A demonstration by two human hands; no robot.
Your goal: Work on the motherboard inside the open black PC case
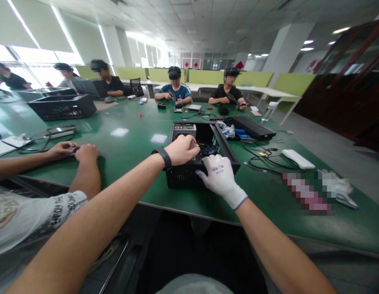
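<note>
An open black computer case (189, 176) lies on the green table (128, 141) right in front of me. My left hand (182, 149), bare with a black wristband, reaches into the case with its fingers curled over parts inside; what they grip is hidden. My right hand (220, 174), in a white glove, rests on the case's near right corner with fingers curled over its top edge. A fan and coloured wires (207, 148) show inside the case beside both hands.
A co-worker's forearms and hands (73, 152) lie on the table at my left. Black cables (263, 159), a white device (298, 159), a case panel (253, 127) and white gloves (339, 188) lie at right. Another black case (62, 107) stands far left. Several people sit across the table.
</note>
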